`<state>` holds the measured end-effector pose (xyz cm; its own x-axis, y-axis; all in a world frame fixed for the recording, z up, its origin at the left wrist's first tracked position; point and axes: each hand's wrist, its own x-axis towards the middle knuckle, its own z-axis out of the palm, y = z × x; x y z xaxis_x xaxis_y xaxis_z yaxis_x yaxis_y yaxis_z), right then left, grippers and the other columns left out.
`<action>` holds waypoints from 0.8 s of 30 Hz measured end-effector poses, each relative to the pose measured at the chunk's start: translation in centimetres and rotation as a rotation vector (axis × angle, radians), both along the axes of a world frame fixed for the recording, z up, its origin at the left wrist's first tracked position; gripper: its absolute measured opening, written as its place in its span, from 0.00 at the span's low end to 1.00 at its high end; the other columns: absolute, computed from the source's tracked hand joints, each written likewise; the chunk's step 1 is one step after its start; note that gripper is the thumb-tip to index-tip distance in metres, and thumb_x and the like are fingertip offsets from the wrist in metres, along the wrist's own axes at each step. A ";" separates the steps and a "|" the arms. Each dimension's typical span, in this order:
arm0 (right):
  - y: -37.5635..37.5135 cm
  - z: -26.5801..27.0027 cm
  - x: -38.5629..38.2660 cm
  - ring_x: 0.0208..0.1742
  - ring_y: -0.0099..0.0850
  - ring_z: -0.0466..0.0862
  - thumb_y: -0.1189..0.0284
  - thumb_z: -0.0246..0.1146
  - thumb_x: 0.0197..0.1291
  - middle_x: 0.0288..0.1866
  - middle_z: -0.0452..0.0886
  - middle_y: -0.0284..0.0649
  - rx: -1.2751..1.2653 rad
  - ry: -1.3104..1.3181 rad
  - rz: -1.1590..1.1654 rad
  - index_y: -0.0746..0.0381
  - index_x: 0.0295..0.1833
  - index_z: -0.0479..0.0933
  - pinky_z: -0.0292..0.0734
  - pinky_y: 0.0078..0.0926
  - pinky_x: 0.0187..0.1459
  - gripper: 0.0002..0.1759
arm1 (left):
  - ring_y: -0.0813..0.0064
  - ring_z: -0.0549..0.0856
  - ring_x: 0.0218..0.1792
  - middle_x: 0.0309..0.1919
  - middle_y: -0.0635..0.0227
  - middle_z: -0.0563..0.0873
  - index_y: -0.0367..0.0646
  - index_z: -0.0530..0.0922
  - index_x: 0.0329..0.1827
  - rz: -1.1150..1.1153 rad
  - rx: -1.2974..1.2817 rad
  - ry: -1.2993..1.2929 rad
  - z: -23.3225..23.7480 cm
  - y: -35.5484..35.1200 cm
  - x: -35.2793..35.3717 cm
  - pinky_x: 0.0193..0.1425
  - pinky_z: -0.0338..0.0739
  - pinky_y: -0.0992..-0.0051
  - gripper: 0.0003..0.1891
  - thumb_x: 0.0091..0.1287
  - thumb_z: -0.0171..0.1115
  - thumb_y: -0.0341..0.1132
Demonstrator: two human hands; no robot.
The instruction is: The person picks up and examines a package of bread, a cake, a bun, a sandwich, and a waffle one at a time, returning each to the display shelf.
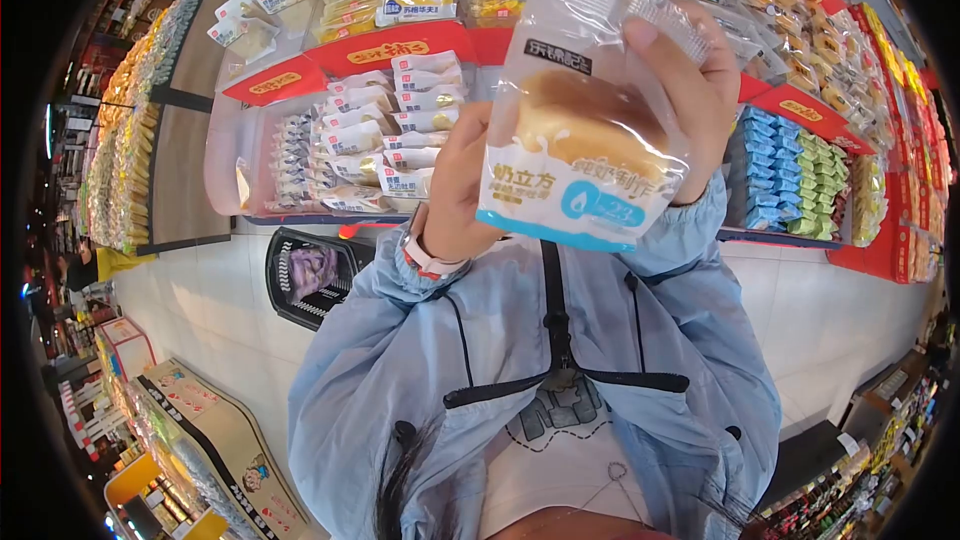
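Observation:
A clear plastic package of bread (590, 120) with a white and blue lower band is held up in front of my chest, its printed face toward the camera. My right hand (690, 90) grips its upper right side, with the thumb on the front of the wrapper. My left hand (455, 185) is at the package's left edge, and its fingers are mostly hidden behind the wrapper. A white band (432, 258) is round my left wrist. Behind the package are shelves of wrapped bread (390, 135) with red edge strips (395, 48).
A black basket (310, 275) with a purple item inside stands on the tiled floor to the left. Blue packets (772, 170) and green packets (820, 178) fill the right shelf. A cardboard display (215, 440) is at the lower left.

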<state>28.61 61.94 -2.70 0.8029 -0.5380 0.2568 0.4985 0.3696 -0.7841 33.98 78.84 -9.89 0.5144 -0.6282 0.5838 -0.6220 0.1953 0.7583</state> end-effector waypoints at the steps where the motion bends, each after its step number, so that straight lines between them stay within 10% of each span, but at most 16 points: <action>1: 0.0 -0.2 -0.1 0.30 0.23 0.81 0.80 0.62 0.50 0.31 0.80 0.38 -0.015 0.001 -0.026 0.66 0.40 0.74 0.75 0.18 0.30 0.09 | 0.60 0.76 0.48 0.49 0.55 0.75 0.36 0.75 0.50 0.001 0.019 0.001 0.1 0.0 -0.1 0.51 0.69 0.68 0.25 0.50 0.68 0.37; 24: 0.0 -7.2 2.8 0.46 0.29 0.77 0.81 0.53 0.54 0.48 0.74 0.45 -0.083 0.151 0.305 0.68 0.47 0.69 0.73 0.20 0.45 0.13 | 0.77 0.83 0.31 0.31 0.61 0.85 0.33 0.79 0.39 0.188 -0.050 0.121 1.4 1.6 -1.6 0.36 0.76 0.79 0.18 0.49 0.71 0.35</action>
<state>31.42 61.93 -9.86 0.9556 -0.2498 0.1560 0.2513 0.4154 -0.8742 32.35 80.48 -8.47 0.6879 -0.4866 0.5386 -0.5563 0.1232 0.8218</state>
